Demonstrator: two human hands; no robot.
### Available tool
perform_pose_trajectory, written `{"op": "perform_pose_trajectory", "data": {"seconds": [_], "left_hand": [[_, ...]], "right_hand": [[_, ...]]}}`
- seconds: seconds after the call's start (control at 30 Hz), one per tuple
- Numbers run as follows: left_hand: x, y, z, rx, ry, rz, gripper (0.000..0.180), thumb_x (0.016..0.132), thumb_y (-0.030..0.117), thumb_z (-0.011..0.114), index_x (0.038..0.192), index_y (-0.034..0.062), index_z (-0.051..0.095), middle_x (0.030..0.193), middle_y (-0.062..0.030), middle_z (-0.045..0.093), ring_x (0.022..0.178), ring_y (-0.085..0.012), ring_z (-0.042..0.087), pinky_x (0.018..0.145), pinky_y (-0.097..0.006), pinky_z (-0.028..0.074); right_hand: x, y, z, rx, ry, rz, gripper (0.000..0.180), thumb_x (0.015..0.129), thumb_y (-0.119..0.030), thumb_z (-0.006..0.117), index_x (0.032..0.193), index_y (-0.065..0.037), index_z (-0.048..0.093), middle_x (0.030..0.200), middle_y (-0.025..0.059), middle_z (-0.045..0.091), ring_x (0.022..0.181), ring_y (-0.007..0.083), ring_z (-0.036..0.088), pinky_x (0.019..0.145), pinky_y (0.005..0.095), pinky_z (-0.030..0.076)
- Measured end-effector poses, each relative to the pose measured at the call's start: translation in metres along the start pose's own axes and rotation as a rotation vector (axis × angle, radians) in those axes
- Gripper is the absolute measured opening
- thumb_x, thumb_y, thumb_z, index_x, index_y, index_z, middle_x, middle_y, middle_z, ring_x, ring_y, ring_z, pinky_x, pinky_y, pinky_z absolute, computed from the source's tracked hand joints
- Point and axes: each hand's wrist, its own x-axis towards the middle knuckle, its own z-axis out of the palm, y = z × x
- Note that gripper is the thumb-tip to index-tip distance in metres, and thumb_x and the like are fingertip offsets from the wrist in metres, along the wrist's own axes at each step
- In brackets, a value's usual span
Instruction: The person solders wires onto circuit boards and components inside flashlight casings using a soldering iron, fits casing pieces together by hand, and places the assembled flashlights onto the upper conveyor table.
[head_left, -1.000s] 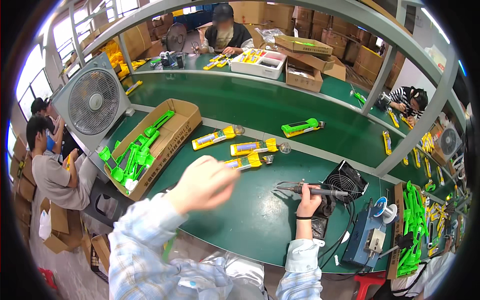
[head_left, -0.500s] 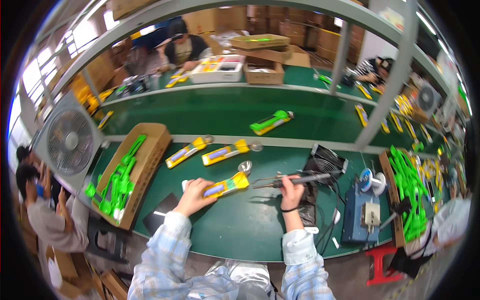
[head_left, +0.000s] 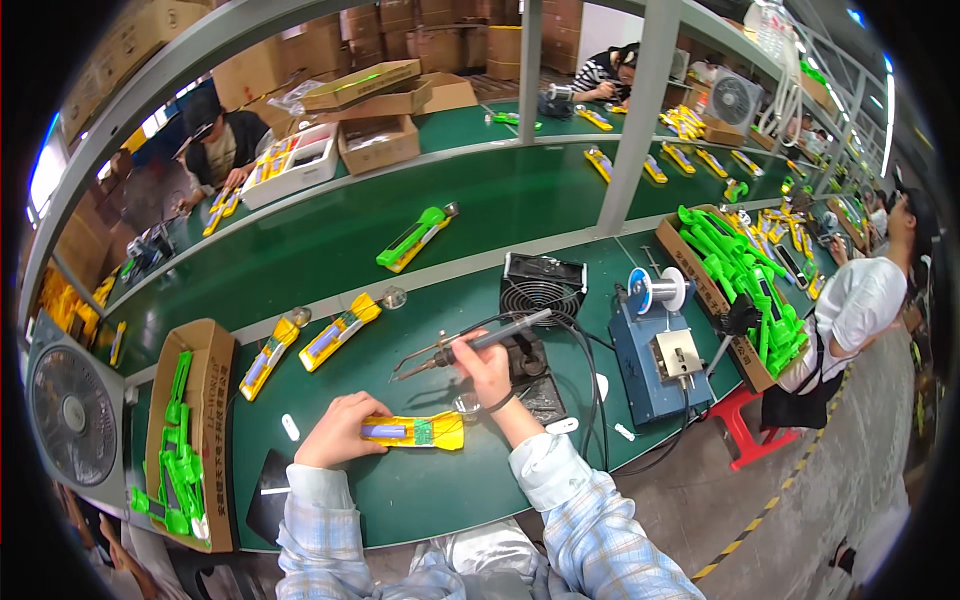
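My left hand (head_left: 345, 428) is closed on the left end of a yellow flashlight housing (head_left: 450, 432), low over the green bench. A purple cylindrical battery (head_left: 385, 432) and a small green circuit board (head_left: 423, 431) lie inside its open side. A round clear lens (head_left: 466, 402) shows by its right end, partly behind my right wrist. My right hand (head_left: 484, 368) grips a soldering iron (head_left: 515, 328) by its dark handle. The iron's thin tip points left and down, beyond the housing and apart from it.
Two more yellow housings (head_left: 268, 358) lie behind my left hand. Boxes of green parts stand left (head_left: 218, 440) and right (head_left: 740, 300). A black fan (head_left: 543, 285) and a blue solder-feeding machine (head_left: 640, 365) with trailing cables are at right. People work across the belt (head_left: 500, 190).
My view has swung to the right. The housing in my left hand now lies more level, and the soldering iron's tip has moved left, from beside its right end to beyond it.
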Motion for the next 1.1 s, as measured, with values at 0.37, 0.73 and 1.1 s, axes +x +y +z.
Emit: {"op": "perform_pose_trajectory", "data": {"seconds": [0.37, 0.73, 1.1], "left_hand": [[-0.021, -0.017, 0.008, -0.164, 0.034, -0.017, 0.041, 0.055, 0.03, 0.069, 0.087, 0.0088, 0.057, 0.08, -0.0047, 0.052, 0.082, -0.0209, 0.048, 0.077, -0.031, 0.031], [-0.017, -0.05, 0.023, -0.422, 0.337, -0.198, 0.015, 0.074, 0.017, 0.054, 0.077, 0.0053, 0.062, 0.076, -0.0048, 0.06, 0.073, -0.0179, 0.053, 0.069, -0.028, 0.039], [-0.009, -0.024, 0.04, -0.432, 0.218, 0.143, 0.009, 0.071, 0.02, 0.06, 0.073, 0.0123, 0.063, 0.077, 0.0034, 0.059, 0.088, -0.0135, 0.048, 0.089, -0.035, 0.023]], "right_hand": [[0.0, 0.004, 0.005, -0.197, 0.003, 0.066, 0.012, 0.075, -0.013, 0.057, 0.081, -0.004, 0.051, 0.062, -0.0017, 0.049, 0.05, 0.0033, 0.042, 0.043, 0.0166, 0.034], [0.006, 0.001, -0.001, -0.189, -0.071, -0.024, 0.014, 0.082, -0.016, 0.046, 0.085, -0.002, 0.046, 0.069, 0.0069, 0.052, 0.051, 0.0105, 0.046, 0.046, 0.0204, 0.037], [-0.01, -0.006, -0.007, -0.188, -0.138, -0.005, 0.018, 0.083, -0.02, 0.043, 0.088, -0.003, 0.045, 0.069, 0.0073, 0.048, 0.052, 0.0117, 0.041, 0.046, 0.022, 0.032]]}}
